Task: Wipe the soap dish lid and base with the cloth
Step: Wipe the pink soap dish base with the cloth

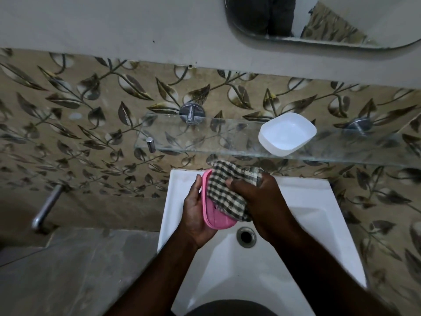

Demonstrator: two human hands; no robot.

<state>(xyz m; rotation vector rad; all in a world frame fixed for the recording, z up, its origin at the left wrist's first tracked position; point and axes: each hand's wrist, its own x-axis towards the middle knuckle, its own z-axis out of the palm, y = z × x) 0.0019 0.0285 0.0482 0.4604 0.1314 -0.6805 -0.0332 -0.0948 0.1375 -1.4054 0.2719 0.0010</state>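
- The pink dish piece (pixel 218 222) is gripped in the left hand (pixel 196 215) above the sink (pixel 296 201).
- The cloth (pixel 227 192) is clutched against it by the right hand (pixel 262 201).
- The white piece (pixel 287 133) is set on the shelf (pixel 205 137).

No text or labels can be read anywhere.

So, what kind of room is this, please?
Most likely a bathroom: a white ceramic washbasin with a drain, a clear glass wall shelf above it, and a rounded wall mirror.
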